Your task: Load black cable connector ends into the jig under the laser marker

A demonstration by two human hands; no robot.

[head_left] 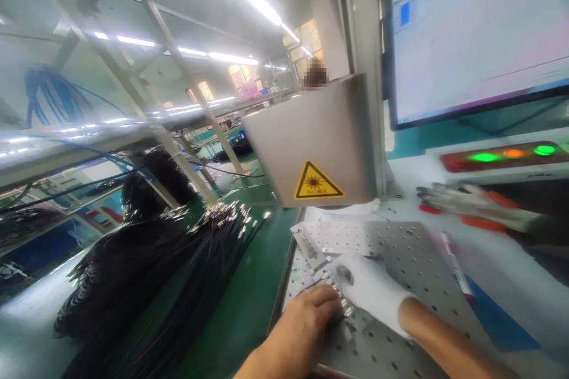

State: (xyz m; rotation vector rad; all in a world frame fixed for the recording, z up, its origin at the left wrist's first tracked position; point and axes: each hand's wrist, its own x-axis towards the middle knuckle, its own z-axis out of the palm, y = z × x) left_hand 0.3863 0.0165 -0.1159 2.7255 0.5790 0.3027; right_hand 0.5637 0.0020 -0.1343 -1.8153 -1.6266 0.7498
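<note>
My left hand (306, 320) is bare, its fingers curled over a row of small silver metal connectors (345, 303) above the perforated metal plate (413, 284). Against the other side of the same row is my right hand (373, 290), in a white glove with its fingers bent and closed on the connectors. Motion blur and the hands hide part of the row. Just beyond the fingertips lies a small metal fixture (307, 244). Over the plate hangs a grey machine head (317, 136) with a yellow laser warning triangle (318, 181).
Bundles of black cables (186, 278) with silver ends lie on the green surface at left. A monitor (480, 35) stands at upper right, above a panel with lit buttons (513, 154). Gloves (475, 204), a marker (457, 265) and a blue sheet (502, 317) lie at right.
</note>
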